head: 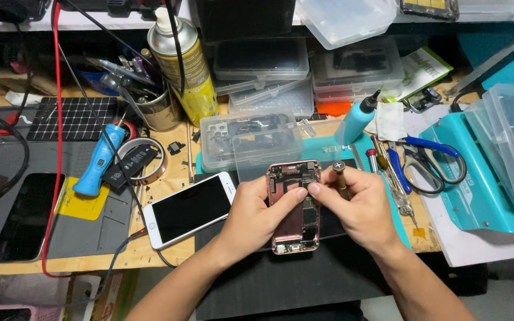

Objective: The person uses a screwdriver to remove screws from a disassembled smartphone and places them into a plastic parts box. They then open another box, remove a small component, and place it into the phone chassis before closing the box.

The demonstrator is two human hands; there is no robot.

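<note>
An opened pink phone body (293, 221) with its inner parts showing lies on a dark mat (257, 279) at the front of the bench. My left hand (251, 217) grips its left side, thumb laid across the top half. My right hand (361, 205) holds a small gold-handled screwdriver (340, 178) upright in its fingers while its index fingertip touches the phone's inside near my left thumb.
A white phone (190, 209) lies screen-up to the left, cable attached. Clear plastic parts boxes (251, 139) stand behind. A yellow spray can (185, 65), blue bottle (357, 119), blue-handled scissors (432, 160), tweezers and a blue tool (96, 160) crowd the bench. A teal tray (477, 196) sits right.
</note>
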